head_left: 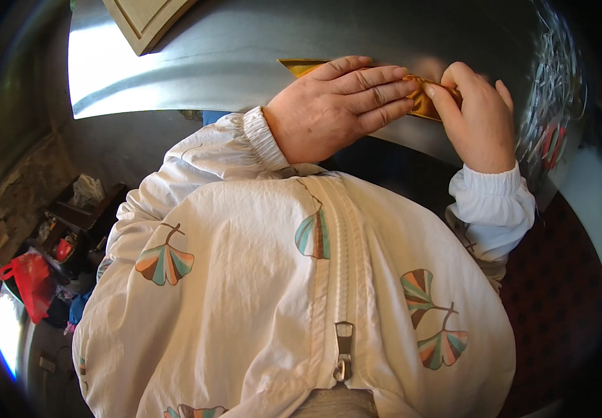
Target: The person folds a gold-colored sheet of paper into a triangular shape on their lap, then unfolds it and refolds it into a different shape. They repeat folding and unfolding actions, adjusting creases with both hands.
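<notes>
A shiny gold strip of cloth [423,104] lies along the near edge of a grey metal tabletop [245,70]. Across it rests my left hand [343,104], flat with its fingers stretched to the right, covering the strip's middle. The strip's pointed left end pokes out beyond that hand. My right hand [478,115] pinches the strip's right part between thumb and bent fingers, just past my left fingertips. Gathered folds show in the cloth between the two hands.
The corner of a light wooden board [146,28] sits at the far left of the tabletop. To the right lies a heap of thin, clear shiny strips [552,76], with a red-handled tool [554,145] beside it. A red plastic bag [30,282] and clutter stand at the left.
</notes>
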Motion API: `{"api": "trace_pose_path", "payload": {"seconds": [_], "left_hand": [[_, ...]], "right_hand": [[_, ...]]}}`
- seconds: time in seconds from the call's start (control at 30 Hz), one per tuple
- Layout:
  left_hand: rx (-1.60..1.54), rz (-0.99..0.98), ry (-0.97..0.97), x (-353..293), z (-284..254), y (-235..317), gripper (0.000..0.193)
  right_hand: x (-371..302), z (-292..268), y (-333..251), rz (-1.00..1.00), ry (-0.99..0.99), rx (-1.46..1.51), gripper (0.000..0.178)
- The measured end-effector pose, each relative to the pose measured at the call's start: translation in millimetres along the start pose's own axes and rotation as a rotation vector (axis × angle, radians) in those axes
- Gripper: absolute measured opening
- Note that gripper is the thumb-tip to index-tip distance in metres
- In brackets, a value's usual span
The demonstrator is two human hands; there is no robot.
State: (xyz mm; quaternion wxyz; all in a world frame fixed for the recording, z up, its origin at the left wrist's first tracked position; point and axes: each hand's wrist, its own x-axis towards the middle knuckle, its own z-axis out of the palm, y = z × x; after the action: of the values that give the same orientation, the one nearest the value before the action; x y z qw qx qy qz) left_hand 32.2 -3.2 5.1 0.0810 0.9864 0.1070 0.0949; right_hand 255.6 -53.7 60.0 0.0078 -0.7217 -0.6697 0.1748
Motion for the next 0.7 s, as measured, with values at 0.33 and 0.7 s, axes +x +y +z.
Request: {"api": "trace_pose_path", "payload": {"seconds": [0.33,0.7], "left_hand": [[-0.146,0.0,-0.158,-2,-3,-2,0.102],[-0.138,-0.01,-0.09,1,-2,1,0.102]], "right_hand": [[-6,-1,32,0.126,0.293,-0.243,0.033],[-87,96,-39,0.14,0.383,-0.241,0.059]]}}
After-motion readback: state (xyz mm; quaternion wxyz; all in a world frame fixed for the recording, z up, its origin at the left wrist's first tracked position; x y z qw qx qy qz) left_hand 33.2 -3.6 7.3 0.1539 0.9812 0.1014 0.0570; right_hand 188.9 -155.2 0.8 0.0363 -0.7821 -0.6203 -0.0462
